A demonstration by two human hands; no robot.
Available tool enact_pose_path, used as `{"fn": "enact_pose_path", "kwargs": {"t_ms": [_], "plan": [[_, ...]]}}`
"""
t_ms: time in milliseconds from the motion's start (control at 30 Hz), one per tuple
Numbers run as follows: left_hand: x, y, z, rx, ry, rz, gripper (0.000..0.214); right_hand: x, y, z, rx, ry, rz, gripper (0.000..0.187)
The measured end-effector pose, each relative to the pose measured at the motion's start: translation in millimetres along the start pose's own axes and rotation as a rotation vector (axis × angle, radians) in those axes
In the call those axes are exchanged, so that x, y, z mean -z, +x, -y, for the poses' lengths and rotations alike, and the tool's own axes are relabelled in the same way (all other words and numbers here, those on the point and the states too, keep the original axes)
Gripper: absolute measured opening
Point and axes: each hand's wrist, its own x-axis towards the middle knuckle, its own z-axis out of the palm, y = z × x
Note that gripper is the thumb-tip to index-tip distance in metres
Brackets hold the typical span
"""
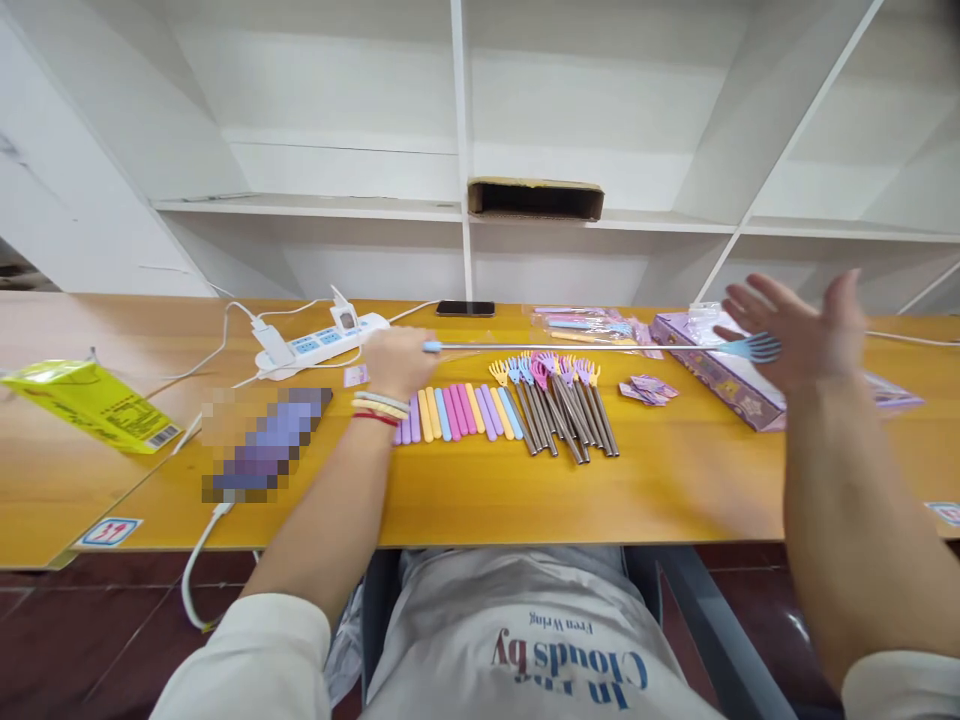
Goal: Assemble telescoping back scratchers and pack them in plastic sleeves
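An extended back scratcher [555,347], with a thin metal rod and a light blue claw head, stretches level above the table. Its blue handle end is gripped by my left hand [401,360], fingers wrapped round it. Beside the claw end, my right hand [795,325] is raised with its fingers spread; the claw overlaps the palm's edge, and I cannot tell if they touch. Below the rod lie a row of coloured handle sleeves [457,412] in purple, yellow, pink and blue, and a pile of metal tubes with coloured claw heads [570,410].
Small printed cards [649,390] lie right of the pile, near a purple box [720,375]. Bagged back scratchers [589,325] and a black phone [465,308] lie behind. On the left are a power strip [322,345], a pixelated device [270,445] and a yellow carton [90,405].
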Motion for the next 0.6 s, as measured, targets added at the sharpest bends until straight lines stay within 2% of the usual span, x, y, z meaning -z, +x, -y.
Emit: {"fn": "enact_pose_path", "kwargs": {"t_ms": [133, 200, 300, 400, 500, 600], "plan": [[13.2, -18, -61, -0.140, -0.005, 0.141, 0.029, -72, -19, -52, -0.008, 0.055, 0.180, 0.067], [19.5, -25, -75, -0.096, 0.018, 0.185, 0.028, -109, -33, -74, 0.006, 0.087, 0.187, 0.069], [24.5, -31, -80, -0.072, 0.026, 0.245, 0.027, -152, -59, -89, -0.038, 0.181, 0.266, 0.075], [22.4, -34, -81, -0.106, -0.015, 0.311, 0.026, -182, -88, -84, -0.045, 0.205, 0.417, 0.075], [17.1, -36, -86, -0.081, -0.058, 0.328, 0.027, -200, -111, -63, 0.080, 0.183, 0.487, 0.074], [14.0, -38, -91, -0.059, -0.124, 0.303, 0.032, -209, -123, -38, 0.197, 0.137, 0.526, 0.073]]}}
